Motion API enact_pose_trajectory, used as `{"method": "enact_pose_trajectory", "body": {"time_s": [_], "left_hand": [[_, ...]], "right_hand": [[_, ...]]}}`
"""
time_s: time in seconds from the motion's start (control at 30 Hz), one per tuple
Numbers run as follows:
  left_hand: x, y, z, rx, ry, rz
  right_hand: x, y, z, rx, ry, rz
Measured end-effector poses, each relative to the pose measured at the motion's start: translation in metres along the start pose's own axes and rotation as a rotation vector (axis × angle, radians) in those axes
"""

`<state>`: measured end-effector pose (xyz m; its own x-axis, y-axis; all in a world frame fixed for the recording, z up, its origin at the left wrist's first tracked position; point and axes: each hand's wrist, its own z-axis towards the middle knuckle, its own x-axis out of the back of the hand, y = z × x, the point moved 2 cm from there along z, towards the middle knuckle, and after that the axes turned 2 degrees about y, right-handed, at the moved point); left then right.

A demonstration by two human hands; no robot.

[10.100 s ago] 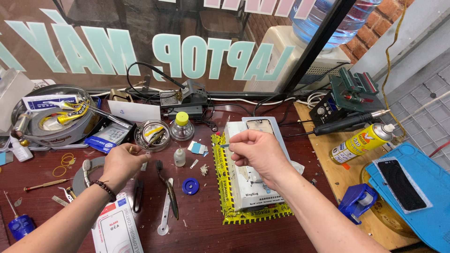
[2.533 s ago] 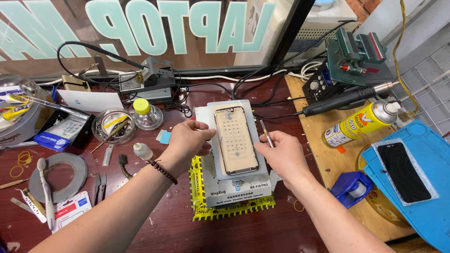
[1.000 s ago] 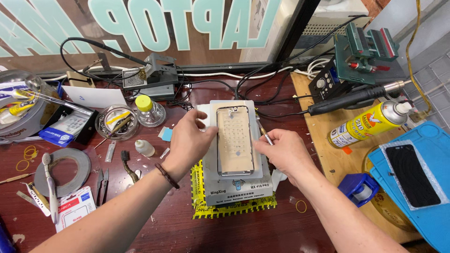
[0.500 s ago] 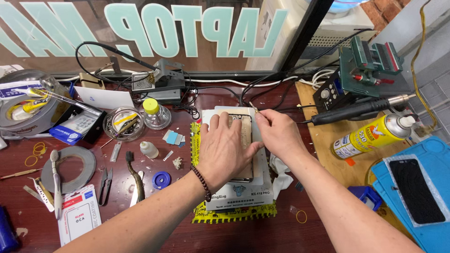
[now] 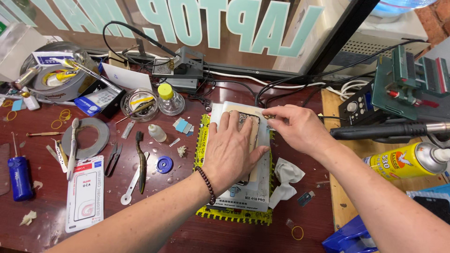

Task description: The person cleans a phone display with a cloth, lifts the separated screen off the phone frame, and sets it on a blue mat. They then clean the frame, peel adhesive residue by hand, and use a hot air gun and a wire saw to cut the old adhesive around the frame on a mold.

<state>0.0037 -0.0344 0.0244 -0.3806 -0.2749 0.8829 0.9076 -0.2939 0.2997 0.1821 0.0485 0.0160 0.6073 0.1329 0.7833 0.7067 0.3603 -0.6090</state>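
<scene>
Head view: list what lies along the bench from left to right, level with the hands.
Blue screwdriver handle → grey tape roll → small white bottle → left hand pressing the phone → right hand → yellow spray can.

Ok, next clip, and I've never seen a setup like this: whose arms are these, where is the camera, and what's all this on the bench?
There is no machine here: a person works with bare hands, and the one camera sits on their head, looking down at a dark red workbench. The left hand, with a bead bracelet at the wrist, lies flat on a phone that rests on a white box-shaped device, itself on a yellow mat. The right hand pinches at the phone's top right corner; whether it grips something small there is too fine to tell. Around them: a roll of tape, a small bottle with a yellow cap, a blue-handled screwdriver, a crumpled white tissue and a yellow spray can.
</scene>
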Motion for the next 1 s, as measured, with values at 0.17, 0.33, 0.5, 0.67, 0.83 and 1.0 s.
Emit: {"method": "enact_pose_trajectory", "body": {"time_s": [0.17, 0.33, 0.5, 0.67, 0.83, 1.0], "left_hand": [[-0.009, -0.001, -0.002, 0.056, -0.011, -0.016], [-0.010, -0.002, -0.003, 0.028, 0.088, -0.022], [-0.009, -0.002, -0.001, 0.094, -0.031, -0.055], [-0.006, -0.001, 0.000, 0.082, 0.003, -0.060], [-0.007, -0.002, -0.001, 0.090, 0.002, -0.076], [-0.008, -0.002, 0.000, 0.105, -0.019, -0.090]], "right_hand": [[-0.001, 0.008, 0.007, 0.096, -0.057, -0.050], [-0.005, 0.005, 0.012, 0.196, -0.040, -0.121], [-0.006, 0.001, 0.013, 0.178, -0.064, -0.212], [-0.007, -0.001, 0.011, 0.174, -0.051, -0.255], [-0.007, -0.004, 0.011, 0.165, -0.053, -0.277], [-0.006, -0.009, 0.012, 0.175, -0.046, -0.295]]}}
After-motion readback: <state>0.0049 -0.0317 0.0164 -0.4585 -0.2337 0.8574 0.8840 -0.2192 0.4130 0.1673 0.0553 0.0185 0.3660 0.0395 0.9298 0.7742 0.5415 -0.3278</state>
